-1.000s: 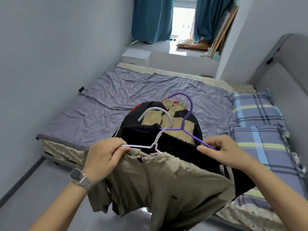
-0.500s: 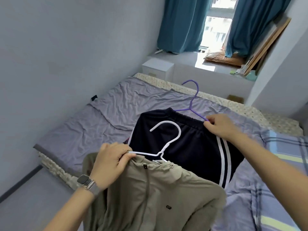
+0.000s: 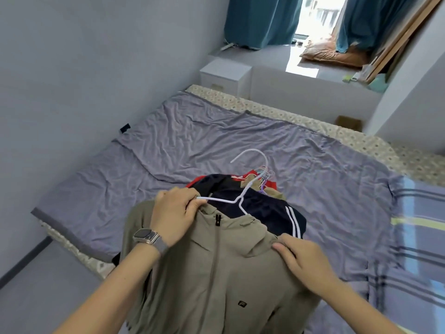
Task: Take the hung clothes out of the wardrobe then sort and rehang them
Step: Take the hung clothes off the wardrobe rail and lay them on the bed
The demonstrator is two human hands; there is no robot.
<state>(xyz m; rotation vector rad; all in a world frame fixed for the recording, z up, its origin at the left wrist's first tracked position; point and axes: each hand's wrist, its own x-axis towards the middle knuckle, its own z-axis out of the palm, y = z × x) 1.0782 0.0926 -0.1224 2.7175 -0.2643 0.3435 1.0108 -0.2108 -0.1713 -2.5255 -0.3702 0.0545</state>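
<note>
Gripping the left arm of the white hanger [image 3: 243,194] with curled fingers and thumb, the left hand [image 3: 173,214] holds the khaki zip jacket [image 3: 216,280] up in front of the person, over the near edge of the bed [image 3: 192,138]. Right hand [image 3: 302,260] lies on the jacket's right shoulder, fingers curled into the fabric by the hood; whether it pinches the cloth or only presses it cannot be told. Behind the jacket, a navy striped garment [image 3: 269,209] tops a pile of clothes and hangers [image 3: 263,175] lying on the grey sheet.
</note>
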